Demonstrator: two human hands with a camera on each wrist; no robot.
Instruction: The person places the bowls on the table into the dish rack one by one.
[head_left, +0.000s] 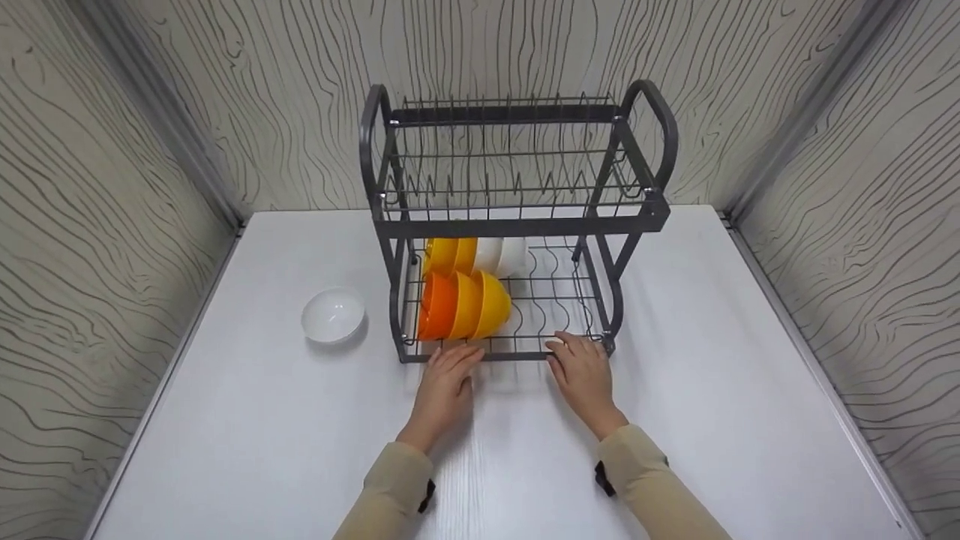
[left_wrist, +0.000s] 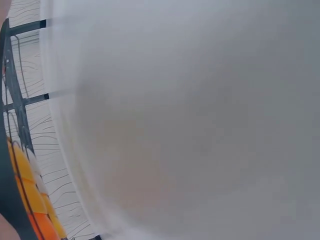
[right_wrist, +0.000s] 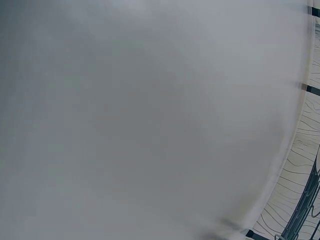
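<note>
A dark two-tier dish rack (head_left: pixel 525 226) stands on the white table. My left hand (head_left: pixel 444 382) holds its lower front rail near the left end, fingers bent over the bar. Near the rail's right end, my right hand (head_left: pixel 583 375) grips it with fingers over the top and thumb in front. On the lower tier, an orange bowl (head_left: pixel 435 309) and yellow bowls (head_left: pixel 495 304) stand on edge in a front row. Behind them are more yellow bowls (head_left: pixel 442 255) and white bowls (head_left: pixel 511 256), partly hidden by the upper tier.
A white bowl (head_left: pixel 333 315) sits upright on the table (head_left: pixel 247 420), left of the rack. The upper tier has wire dividers (head_left: pixel 510 184) and a raised handle (head_left: pixel 664 127) at each side. Wood-patterned panels (head_left: pixel 300 90) enclose the back and sides.
</note>
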